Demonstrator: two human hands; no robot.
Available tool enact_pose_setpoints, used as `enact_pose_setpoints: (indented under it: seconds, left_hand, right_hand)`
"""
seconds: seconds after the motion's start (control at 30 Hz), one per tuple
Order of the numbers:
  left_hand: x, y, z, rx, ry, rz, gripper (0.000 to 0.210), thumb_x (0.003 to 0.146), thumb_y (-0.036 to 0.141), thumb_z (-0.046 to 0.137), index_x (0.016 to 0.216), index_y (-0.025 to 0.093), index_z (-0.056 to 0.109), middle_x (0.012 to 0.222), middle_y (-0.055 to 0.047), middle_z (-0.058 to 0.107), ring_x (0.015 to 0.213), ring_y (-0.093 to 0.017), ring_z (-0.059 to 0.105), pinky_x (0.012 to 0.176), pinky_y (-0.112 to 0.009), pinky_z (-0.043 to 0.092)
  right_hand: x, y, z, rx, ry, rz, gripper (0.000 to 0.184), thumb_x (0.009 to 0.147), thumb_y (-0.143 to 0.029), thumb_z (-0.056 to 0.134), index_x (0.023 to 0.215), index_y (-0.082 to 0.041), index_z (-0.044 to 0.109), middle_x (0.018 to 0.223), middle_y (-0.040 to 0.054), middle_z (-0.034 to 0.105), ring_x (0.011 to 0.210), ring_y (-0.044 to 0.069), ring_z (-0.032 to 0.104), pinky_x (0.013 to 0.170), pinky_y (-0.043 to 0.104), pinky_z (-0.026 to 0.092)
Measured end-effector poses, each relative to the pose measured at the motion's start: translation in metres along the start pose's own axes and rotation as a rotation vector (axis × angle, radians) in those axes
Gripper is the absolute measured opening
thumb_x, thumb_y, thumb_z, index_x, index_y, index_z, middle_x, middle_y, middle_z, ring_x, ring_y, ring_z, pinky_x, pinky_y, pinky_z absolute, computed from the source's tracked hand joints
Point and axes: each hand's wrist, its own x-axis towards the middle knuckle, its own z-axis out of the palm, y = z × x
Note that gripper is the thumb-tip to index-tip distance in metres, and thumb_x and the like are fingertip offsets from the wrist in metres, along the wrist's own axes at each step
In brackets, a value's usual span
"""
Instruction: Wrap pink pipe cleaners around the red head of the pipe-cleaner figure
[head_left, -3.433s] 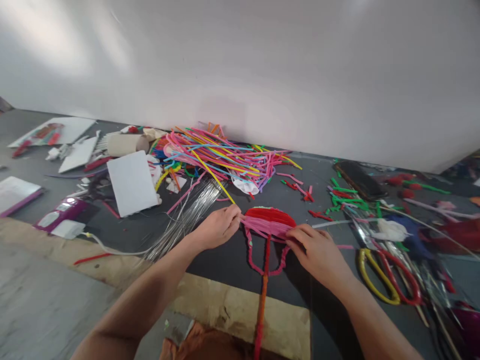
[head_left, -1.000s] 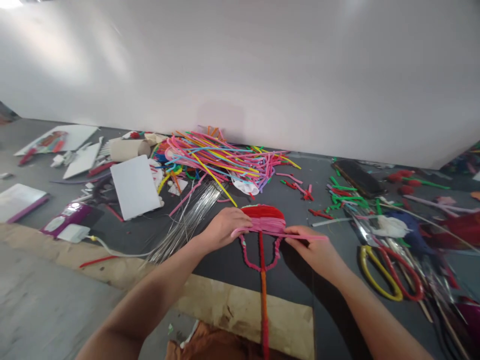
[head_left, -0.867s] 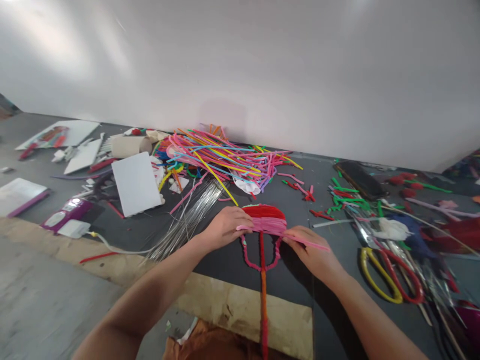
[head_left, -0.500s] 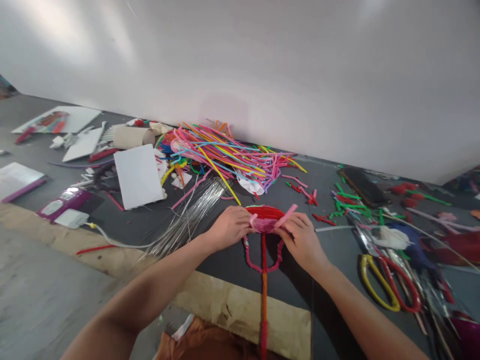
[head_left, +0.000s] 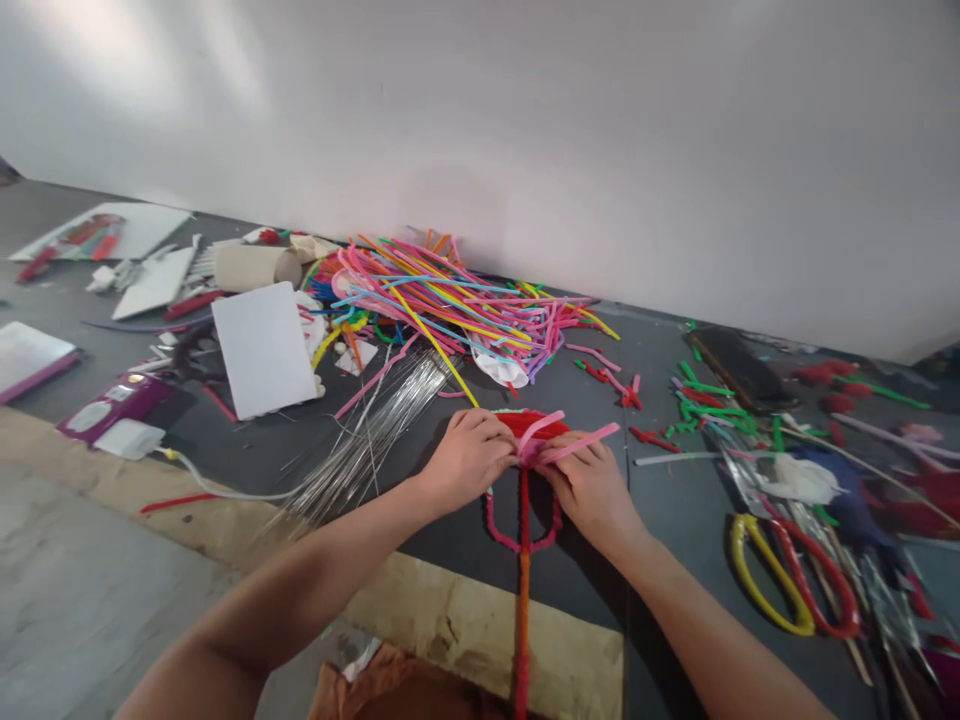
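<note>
Between my hands lies a pipe-cleaner figure with a red top (head_left: 534,424), a pink scalloped loop (head_left: 504,538) below it and a long red-and-orange stem (head_left: 524,590) running toward me. A pink pipe cleaner (head_left: 581,440) crosses the middle of the figure, and its two free ends stick out to the upper right. My left hand (head_left: 471,455) is closed, its fingertips pinching the pink pipe cleaner from the left. On the right side, my right hand (head_left: 596,487) pinches it too, its fingers curled in close to the stem. The fingertips partly cover the crossing.
Behind the figure spreads a heap of coloured pipe cleaners (head_left: 450,300), with a bundle of silver wires (head_left: 382,430) left of it. A white card (head_left: 264,350) and a purple device (head_left: 112,405) stand farther left. Scissors (head_left: 795,575) and a phone (head_left: 739,368) lie at right.
My hands have drawn closer together at the stem. The pink pipe cleaner's ends, earlier apart on either side, now both point to the upper right. The view has shifted slightly.
</note>
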Motion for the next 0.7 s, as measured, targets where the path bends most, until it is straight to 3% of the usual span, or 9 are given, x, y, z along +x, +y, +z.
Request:
enact_pose_setpoints:
  seconds: [0.2,0.4,0.7]
  left_hand:
    - [0.0009,0.001,-0.0012,0.068,-0.051,0.065,0.011,0.086,0.023,0.054,0.087,0.021,0.064,0.097,-0.001,0.066,0.099,-0.019,0.049,0.085,-0.038,0.032]
    - [0.002,-0.0014,0.0005,-0.015,0.021,0.087,0.012,0.087,0.021,0.053,0.086,0.022,0.064,0.096,0.002,0.069,0.097,-0.017,0.051,0.088,-0.036,0.031]
    - [0.0022,-0.0053,0.0043,0.017,0.02,0.076,0.015,0.088,0.027,0.052,0.085,0.021,0.066,0.096,0.0,0.069,0.097,-0.017,0.053,0.09,-0.035,0.032]
  right_hand:
    - [-0.0011,-0.0018,0.0007,-0.034,-0.03,0.012,0.02,0.09,-0.027,0.048,0.096,-0.021,0.066,0.102,0.0077,0.066,0.1,0.025,0.051,0.084,0.04,0.039]
    - [-0.0006,-0.0008,0.0022,-0.049,-0.024,0.016,0.02,0.09,-0.028,0.048,0.096,-0.021,0.066,0.101,0.0076,0.066,0.1,0.025,0.051,0.084,0.039,0.038]
    - [0.0029,0.002,0.0067,-0.045,0.025,-0.022,0.016,0.089,-0.027,0.051,0.09,-0.02,0.066,0.097,0.0066,0.067,0.096,0.024,0.051,0.078,0.036,0.036]
